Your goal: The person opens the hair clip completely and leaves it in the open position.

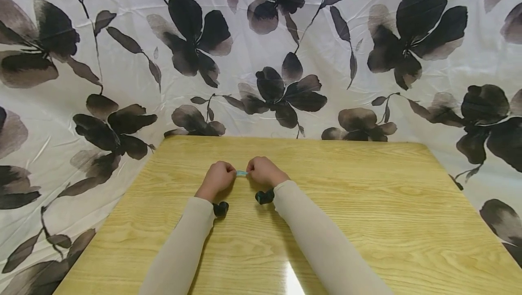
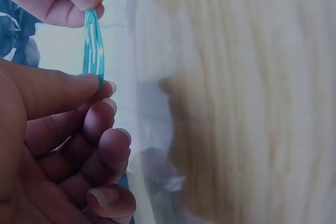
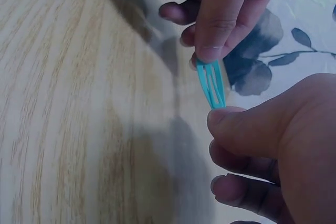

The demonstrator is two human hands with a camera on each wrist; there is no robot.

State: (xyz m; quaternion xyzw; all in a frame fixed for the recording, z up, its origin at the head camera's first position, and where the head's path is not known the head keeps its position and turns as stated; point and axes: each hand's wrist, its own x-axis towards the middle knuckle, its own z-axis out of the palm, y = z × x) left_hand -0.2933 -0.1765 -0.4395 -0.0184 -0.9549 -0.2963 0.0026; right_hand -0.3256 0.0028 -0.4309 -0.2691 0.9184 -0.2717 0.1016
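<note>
A turquoise snap hair clip (image 1: 241, 173) is stretched between the two hands above the far part of the table. My left hand (image 1: 219, 177) pinches one end of it between thumb and forefinger. At the other end my right hand (image 1: 265, 171) pinches the clip the same way. In the left wrist view the clip (image 2: 93, 48) shows its slotted middle, with both ends covered by fingertips. The right wrist view also shows the slim bars of the clip (image 3: 212, 85) between the two thumbs.
The wood-grain table (image 1: 367, 195) stretches out on both sides of the arms. Behind it and at its sides hangs a white cloth (image 1: 342, 73) with dark flowers. A small black wrist camera (image 1: 221, 209) sits at the left cuff, another camera (image 1: 264, 196) at the right.
</note>
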